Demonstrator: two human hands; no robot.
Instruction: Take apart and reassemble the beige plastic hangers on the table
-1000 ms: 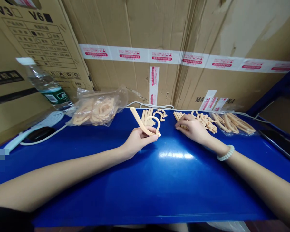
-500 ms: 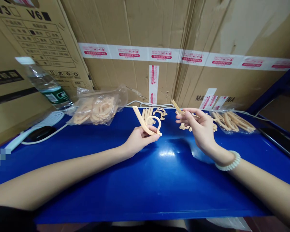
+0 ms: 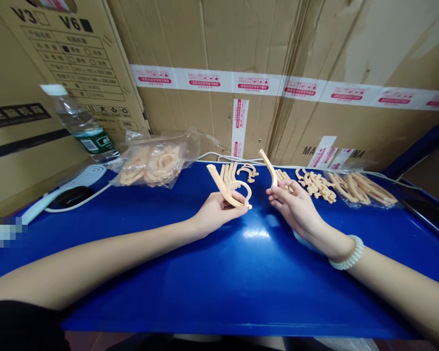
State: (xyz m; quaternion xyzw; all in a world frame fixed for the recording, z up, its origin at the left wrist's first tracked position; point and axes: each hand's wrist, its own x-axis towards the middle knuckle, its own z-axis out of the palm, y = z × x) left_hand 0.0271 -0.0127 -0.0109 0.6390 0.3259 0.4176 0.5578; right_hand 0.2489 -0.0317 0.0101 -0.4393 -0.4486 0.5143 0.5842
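Note:
My left hand [image 3: 219, 212] pinches a beige arm-and-hook piece [image 3: 217, 179] of a folding clothes hanger, a long curved arm joined to a round hook. To its right, my right hand [image 3: 296, 202] grips a single beige hanger arm [image 3: 269, 165] by its lower end, the free end pointing up and left. The two held pieces are apart, both above the blue table [image 3: 219, 282]. Behind my left hand lie several straight hanger arms [image 3: 229, 171] and a few small hooks [image 3: 249, 171]. More arms [image 3: 283, 175] lie partly hidden behind my right hand.
A heap of hooks [image 3: 316, 185] and a bag of hanger parts [image 3: 362, 187] lie at the right, near a dark flat device [image 3: 433, 219]. At the left are another bag [image 3: 153, 161], a water bottle [image 3: 88, 126] and a white brush-like object [image 3: 73, 183]. Cardboard boxes [image 3: 212, 39] stand behind.
My right hand has drawn back from the parts at the back with the hanger arm, which now stands more upright. My left hand keeps its hold. The view has shifted slightly left.

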